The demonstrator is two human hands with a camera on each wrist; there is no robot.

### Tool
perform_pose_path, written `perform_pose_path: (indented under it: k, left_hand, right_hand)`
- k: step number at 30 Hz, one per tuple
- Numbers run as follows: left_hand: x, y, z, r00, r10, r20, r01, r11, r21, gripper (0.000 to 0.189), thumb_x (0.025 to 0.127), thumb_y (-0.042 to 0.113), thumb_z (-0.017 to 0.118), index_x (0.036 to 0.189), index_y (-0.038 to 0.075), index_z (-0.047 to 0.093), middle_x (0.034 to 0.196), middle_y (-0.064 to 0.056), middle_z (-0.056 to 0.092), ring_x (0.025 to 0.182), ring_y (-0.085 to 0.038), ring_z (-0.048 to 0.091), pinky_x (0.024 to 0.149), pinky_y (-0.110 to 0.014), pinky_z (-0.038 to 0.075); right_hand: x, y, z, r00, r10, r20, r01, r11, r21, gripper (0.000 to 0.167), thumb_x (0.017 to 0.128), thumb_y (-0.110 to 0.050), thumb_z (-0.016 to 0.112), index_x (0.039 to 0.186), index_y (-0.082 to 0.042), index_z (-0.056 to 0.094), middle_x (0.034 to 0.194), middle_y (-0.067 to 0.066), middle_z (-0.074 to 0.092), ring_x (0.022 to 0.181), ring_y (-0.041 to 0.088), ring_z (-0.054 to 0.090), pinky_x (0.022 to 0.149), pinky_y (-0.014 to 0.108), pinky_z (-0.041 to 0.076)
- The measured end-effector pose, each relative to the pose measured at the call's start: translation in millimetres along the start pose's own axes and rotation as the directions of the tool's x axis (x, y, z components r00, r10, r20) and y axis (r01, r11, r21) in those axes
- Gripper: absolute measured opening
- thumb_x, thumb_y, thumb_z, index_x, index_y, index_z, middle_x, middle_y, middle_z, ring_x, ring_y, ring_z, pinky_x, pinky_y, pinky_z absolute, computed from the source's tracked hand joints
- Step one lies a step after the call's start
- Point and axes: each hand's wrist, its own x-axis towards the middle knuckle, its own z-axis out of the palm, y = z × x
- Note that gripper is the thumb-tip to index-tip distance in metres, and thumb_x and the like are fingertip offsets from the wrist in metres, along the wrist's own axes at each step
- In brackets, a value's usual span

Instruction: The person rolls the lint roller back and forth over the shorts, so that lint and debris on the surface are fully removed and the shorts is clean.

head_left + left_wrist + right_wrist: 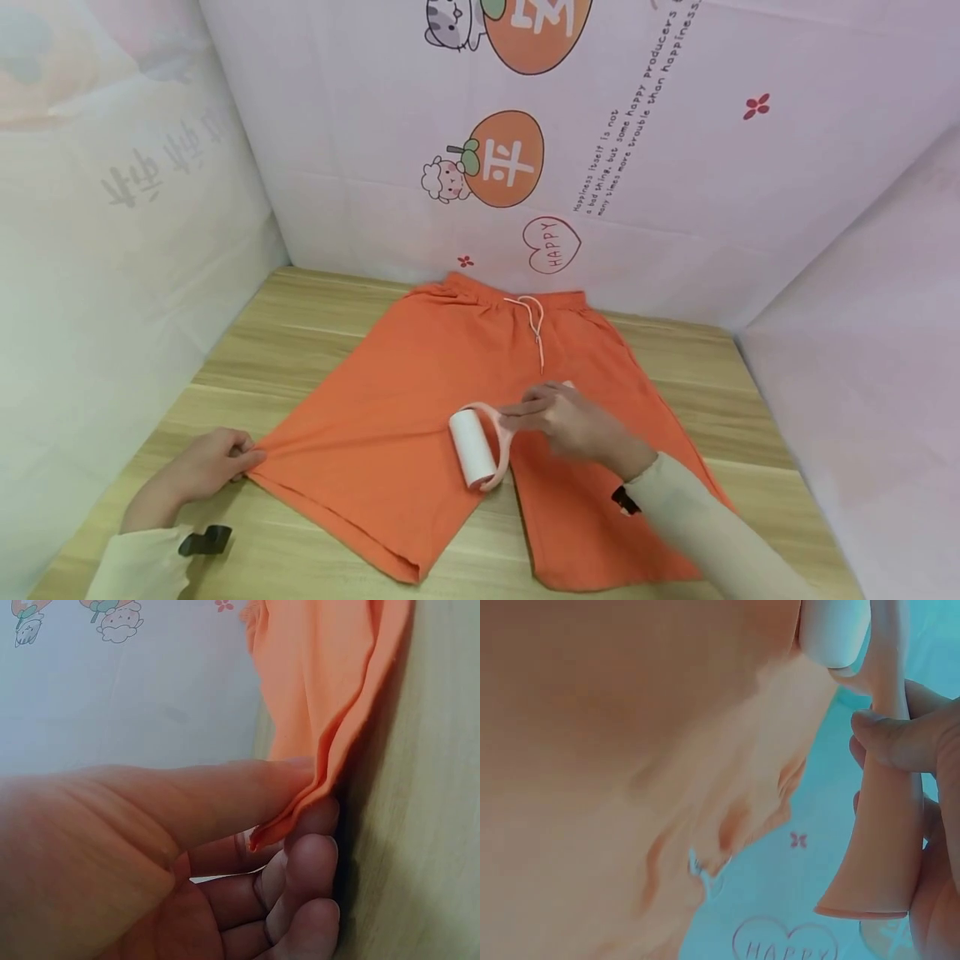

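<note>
Orange shorts (420,375) with a white drawstring lie spread on the wooden table, waistband toward the back wall. My left hand (206,467) pinches the outer corner of the left leg's hem; the left wrist view shows the folded hem (330,765) between thumb and fingers. A lint roller (474,450) with a white roll and pink handle is over the inner part of the left leg. My right hand (566,421) grips its handle (889,825), fingers wrapped round it in the right wrist view. Whether the roll touches the cloth cannot be told.
Printed white sheets form the back wall (360,150), the left wall (127,250) and the right wall (870,333) around the wooden table (300,333). The shorts' waistband reaches close to the back wall.
</note>
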Motion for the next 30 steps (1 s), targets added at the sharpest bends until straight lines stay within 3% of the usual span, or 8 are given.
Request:
perform_pose_path:
  k: [4,8,15,18,21,25,27,30]
  left_hand:
    - [0.7,-0.7,-0.4,1.0,-0.003,0.006,0.004,1.0,-0.021,0.029,0.107,0.019,0.062,0.08,0.008,0.058,0.069,0.004,0.051,0.059,-0.005,0.042,0.061,-0.023,0.038]
    - [1.3,-0.7,-0.7,1.0,-0.001,0.009,0.001,1.0,-0.026,0.03,0.107,0.02,0.062,0.08,0.008,0.057,0.068,0.005,0.05,0.059,-0.005,0.042,0.06,-0.024,0.038]
    - [2.3,0.8,-1.1,1.0,-0.01,0.008,0.01,1.0,-0.021,0.03,0.107,0.019,0.062,0.08,0.008,0.058,0.07,0.004,0.052,0.059,-0.004,0.042,0.061,-0.023,0.038]
    - [1.9,1.8,-0.2,1.0,-0.005,0.012,0.005,1.0,-0.031,0.029,0.108,0.017,0.061,0.081,0.007,0.058,0.068,0.004,0.05,0.057,-0.004,0.041,0.06,-0.023,0.038]
    - [1.4,2.8,0.5,1.0,0.003,0.018,-0.002,0.999,-0.05,0.029,0.108,0.016,0.061,0.081,0.006,0.058,0.065,0.006,0.047,0.056,-0.003,0.04,0.059,-0.023,0.038]
    - [0.7,2.9,0.6,1.0,0.0,0.02,0.001,0.998,-0.068,0.029,0.108,0.015,0.061,0.08,0.006,0.057,0.064,0.008,0.043,0.055,-0.003,0.039,0.058,-0.023,0.038]
    - [0.5,2.1,0.4,1.0,0.001,0.019,0.0,0.998,-0.065,0.029,0.108,0.015,0.061,0.08,0.006,0.057,0.063,0.008,0.043,0.055,-0.003,0.039,0.058,-0.023,0.038]
    - [0.5,0.9,-0.2,1.0,0.001,0.026,0.001,0.997,-0.072,0.029,0.108,0.016,0.061,0.081,0.006,0.056,0.063,0.009,0.043,0.055,-0.003,0.039,0.058,-0.023,0.038]
  right_hand:
    - [-9.9,11,-6,0.999,0.044,-0.002,-0.044,0.998,-0.043,0.058,0.081,0.016,0.075,0.127,-0.02,0.078,0.13,-0.006,0.076,0.103,0.021,0.066,0.082,0.039,0.059]
    - [-23.4,23,-6,0.997,0.05,-0.061,-0.053,0.997,-0.05,0.059,0.074,0.016,0.081,0.124,-0.017,0.08,0.123,-0.003,0.079,0.098,0.022,0.066,0.079,0.04,0.06]
    - [-60.0,41,-1,0.98,0.118,-0.162,-0.116,0.993,0.025,0.063,0.07,0.026,0.073,0.121,-0.011,0.081,0.119,0.003,0.08,0.088,0.019,0.065,0.067,0.029,0.055]
    - [-81.5,47,0,0.971,0.143,-0.191,-0.143,0.99,0.012,0.059,0.072,0.022,0.078,0.12,-0.011,0.081,0.12,0.003,0.08,0.088,0.02,0.066,0.063,0.027,0.053]
    - [-104.4,53,1,0.965,0.153,-0.214,-0.158,0.987,-0.003,0.056,0.073,0.017,0.084,0.121,-0.011,0.08,0.121,0.004,0.079,0.092,0.023,0.069,0.066,0.033,0.057]
    - [-134.0,58,-1,0.957,0.154,-0.244,-0.164,0.986,-0.02,0.061,0.068,0.02,0.084,0.12,-0.01,0.08,0.121,0.006,0.079,0.097,0.026,0.074,0.08,0.052,0.061]
    - [-149.0,60,-2,0.95,0.152,-0.272,-0.167,0.985,-0.032,0.064,0.063,0.022,0.083,0.119,-0.01,0.081,0.118,0.007,0.08,0.093,0.024,0.073,0.081,0.049,0.06]
    - [-172.6,63,-4,0.937,0.163,-0.309,-0.19,0.98,-0.058,0.068,0.058,0.022,0.081,0.118,-0.011,0.081,0.112,0.007,0.081,0.088,0.022,0.07,0.075,0.033,0.057]
